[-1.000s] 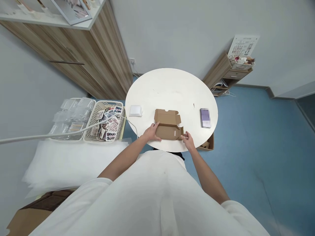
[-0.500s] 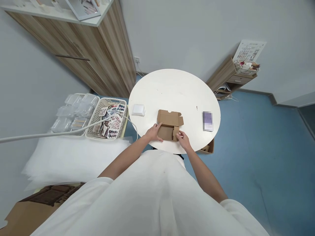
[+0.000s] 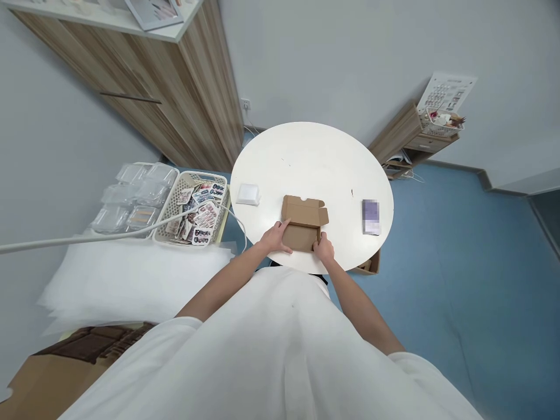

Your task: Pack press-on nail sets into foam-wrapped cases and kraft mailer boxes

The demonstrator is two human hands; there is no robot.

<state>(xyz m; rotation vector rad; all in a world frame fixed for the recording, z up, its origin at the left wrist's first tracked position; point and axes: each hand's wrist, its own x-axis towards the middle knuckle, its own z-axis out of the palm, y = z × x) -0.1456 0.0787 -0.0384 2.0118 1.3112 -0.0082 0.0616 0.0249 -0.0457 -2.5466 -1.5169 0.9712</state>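
Item 1: cardboard box [image 3: 301,237], one, part-folded. Location: on the desk [image 3: 315,154], at its near edge, about midway along. Long axis left to right, roughly in line with that edge; tray open upward, lid [image 3: 305,212] laid back towards the desk's far side.

Item 2: left hand [image 3: 275,238], over the desk's near edge. Thumb and fingers apart, spread across the box's left end.

Item 3: right hand [image 3: 324,249], same edge. Fingers and thumb apparently clamped on the box's right end wall; firmness cannot be told.

Item 4: white packet [image 3: 248,194], desk's left side.

Item 5: purple-and-white item [image 3: 371,217], desk's right side; print blurred out.

Remarks: step in hand, as judged, is forming the right end wall. Next move seems to call for pressing that wall down fully, left end braced.
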